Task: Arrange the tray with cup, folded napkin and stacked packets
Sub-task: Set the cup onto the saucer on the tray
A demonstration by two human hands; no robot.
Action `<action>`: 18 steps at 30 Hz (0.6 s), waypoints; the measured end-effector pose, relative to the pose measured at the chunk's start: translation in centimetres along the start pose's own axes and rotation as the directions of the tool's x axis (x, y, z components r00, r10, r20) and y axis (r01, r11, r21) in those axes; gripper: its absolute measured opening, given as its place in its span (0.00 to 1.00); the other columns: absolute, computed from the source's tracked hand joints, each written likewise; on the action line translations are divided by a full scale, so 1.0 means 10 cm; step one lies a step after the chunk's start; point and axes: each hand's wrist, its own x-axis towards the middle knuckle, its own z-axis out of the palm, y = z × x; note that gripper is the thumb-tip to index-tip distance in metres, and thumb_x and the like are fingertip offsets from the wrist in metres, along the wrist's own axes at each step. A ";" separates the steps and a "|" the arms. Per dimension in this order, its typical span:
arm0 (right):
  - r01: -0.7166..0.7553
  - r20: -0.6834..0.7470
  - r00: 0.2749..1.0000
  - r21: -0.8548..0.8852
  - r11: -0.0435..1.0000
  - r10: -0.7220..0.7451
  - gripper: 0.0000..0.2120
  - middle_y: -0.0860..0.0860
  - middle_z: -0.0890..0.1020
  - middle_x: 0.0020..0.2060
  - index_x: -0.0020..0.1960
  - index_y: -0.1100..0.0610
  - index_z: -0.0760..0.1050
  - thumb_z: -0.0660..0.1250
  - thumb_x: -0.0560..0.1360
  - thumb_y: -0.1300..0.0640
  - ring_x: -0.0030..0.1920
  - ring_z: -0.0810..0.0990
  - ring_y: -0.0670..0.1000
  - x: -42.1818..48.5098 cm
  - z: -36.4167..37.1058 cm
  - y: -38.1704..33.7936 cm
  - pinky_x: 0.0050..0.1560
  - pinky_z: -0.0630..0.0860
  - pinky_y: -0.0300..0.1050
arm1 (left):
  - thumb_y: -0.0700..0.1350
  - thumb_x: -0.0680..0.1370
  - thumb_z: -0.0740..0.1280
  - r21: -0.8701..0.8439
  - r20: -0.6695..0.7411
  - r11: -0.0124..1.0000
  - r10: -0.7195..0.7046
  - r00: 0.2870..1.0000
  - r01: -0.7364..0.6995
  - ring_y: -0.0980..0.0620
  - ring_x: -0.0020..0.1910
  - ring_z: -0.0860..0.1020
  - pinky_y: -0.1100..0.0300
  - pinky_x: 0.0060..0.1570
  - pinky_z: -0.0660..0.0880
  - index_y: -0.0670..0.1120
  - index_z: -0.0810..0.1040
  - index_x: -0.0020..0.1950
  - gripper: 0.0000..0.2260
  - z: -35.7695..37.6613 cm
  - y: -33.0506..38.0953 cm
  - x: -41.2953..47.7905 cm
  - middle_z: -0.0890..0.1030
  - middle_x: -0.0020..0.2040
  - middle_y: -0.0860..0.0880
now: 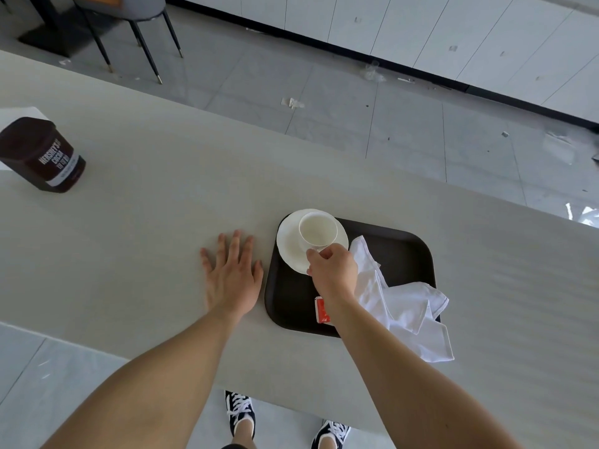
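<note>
Nearest to us, two black-and-white sneakers [240,411] stand on the floor under the edge of the pale surface [162,205]. Our left hand [231,273] lies flat on the surface with its fingers spread, holding nothing, just beside the left edge of the dark brown tray [405,251]. On the tray's near part lies a red packet [321,310], partly hidden by our right forearm. A loose, unfolded white napkin [408,309] sprawls over the tray's right side and spills past its near right corner onto the surface. Our right hand [332,270] has its fingers curled round the near side of the white cup [317,230], which stands on a white saucer [290,244] at the tray's far left corner. Well apart, far left, stands a Hershey's cocoa tub [42,155].
</note>
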 end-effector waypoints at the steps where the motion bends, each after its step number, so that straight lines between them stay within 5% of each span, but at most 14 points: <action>1: -0.001 0.000 1.000 0.003 1.000 0.001 0.10 0.50 0.84 0.35 0.41 0.56 0.76 0.67 0.74 0.49 0.40 0.81 0.49 0.00 0.00 0.00 0.40 0.76 0.43 | 0.55 0.80 0.53 -0.001 -0.001 1.000 0.000 1.000 0.000 0.43 0.77 0.55 0.34 0.73 0.50 0.51 0.61 0.77 0.25 0.00 0.00 0.00 0.60 0.78 0.47; 10: -0.020 0.035 0.999 0.002 1.000 0.020 0.13 0.51 0.84 0.35 0.40 0.56 0.75 0.69 0.73 0.46 0.40 0.82 0.50 -0.01 -0.02 -0.01 0.37 0.74 0.41 | 0.55 0.80 0.53 -0.006 0.018 1.000 -0.006 1.000 0.006 0.42 0.78 0.54 0.35 0.73 0.48 0.51 0.60 0.77 0.25 0.00 0.00 0.00 0.59 0.79 0.48; 18: -0.039 0.087 0.995 0.013 0.999 0.038 0.22 0.47 0.83 0.42 0.52 0.51 0.71 0.68 0.68 0.36 0.45 0.83 0.49 -0.16 -0.20 -0.04 0.44 0.79 0.48 | 0.55 0.80 0.53 -0.006 0.048 1.000 -0.007 0.999 0.008 0.44 0.78 0.52 0.35 0.74 0.48 0.52 0.59 0.77 0.25 -0.03 0.01 -0.01 0.57 0.79 0.49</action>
